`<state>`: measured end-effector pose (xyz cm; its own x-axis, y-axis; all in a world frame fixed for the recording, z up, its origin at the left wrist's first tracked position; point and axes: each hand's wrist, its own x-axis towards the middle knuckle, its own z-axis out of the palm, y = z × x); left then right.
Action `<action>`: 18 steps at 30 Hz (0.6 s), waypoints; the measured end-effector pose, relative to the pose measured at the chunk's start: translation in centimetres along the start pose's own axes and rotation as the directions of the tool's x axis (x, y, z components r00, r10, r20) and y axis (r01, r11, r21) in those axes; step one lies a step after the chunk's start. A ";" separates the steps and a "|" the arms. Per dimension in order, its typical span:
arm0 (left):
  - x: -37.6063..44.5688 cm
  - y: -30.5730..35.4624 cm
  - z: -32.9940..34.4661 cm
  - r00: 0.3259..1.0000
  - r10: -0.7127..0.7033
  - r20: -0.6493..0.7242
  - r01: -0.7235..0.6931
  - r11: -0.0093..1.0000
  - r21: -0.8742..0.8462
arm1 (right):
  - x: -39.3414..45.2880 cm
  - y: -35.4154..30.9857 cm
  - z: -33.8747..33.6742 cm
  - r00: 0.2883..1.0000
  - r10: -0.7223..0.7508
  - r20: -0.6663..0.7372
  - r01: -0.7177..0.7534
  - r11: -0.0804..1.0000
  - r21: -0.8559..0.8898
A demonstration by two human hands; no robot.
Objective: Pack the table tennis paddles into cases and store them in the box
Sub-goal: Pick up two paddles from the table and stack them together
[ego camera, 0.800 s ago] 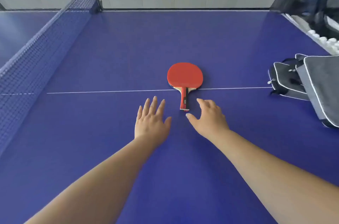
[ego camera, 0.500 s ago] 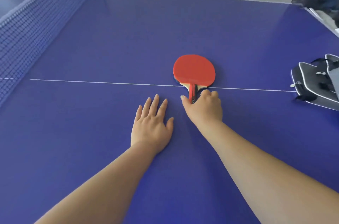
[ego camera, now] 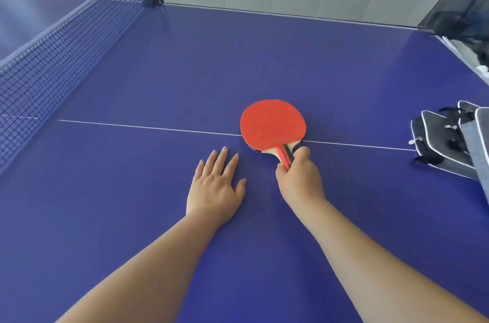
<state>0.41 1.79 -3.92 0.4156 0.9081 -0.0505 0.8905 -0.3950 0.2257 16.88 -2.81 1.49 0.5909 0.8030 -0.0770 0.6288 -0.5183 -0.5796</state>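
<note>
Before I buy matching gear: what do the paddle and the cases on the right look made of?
Paddle: matte red rubber face on pale wood, bare at the neck; red and black handle held by the right hand. Cases: seemingly woven grey and black fabric with white piping and metal zip pulls.

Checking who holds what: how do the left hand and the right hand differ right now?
The left hand lies flat, palm down, fingers straight and spread, on the blue table; the right hand has its fingers curled round the handle of the red paddle. The left hand holds nothing and sits clear of the paddle; the right hand grips it. Both are bare and reach forward.
</note>
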 end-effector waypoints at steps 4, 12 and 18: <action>-1.4 0.7 -1.0 0.996 -0.037 0.078 0.034 0.999 0.036 | -4.6 1.3 -2.6 1.000 -0.024 0.005 0.024 0.993 0.113; -13.6 0.9 -8.5 0.981 -0.122 0.148 0.117 0.992 0.043 | -14.1 2.2 -6.1 0.993 0.002 0.118 -0.023 0.984 0.174; -27.5 -2.8 -13.7 0.954 -0.296 0.052 0.298 0.954 -0.042 | -23.5 0.1 -6.7 0.969 -0.084 0.234 0.037 0.980 0.196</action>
<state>-16.04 -20.22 10.13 0.1425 0.9759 -0.1653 0.9653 -0.1001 0.2413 6.39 -23.72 8.66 0.4018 0.8900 -0.2157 0.5390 -0.4202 -0.7300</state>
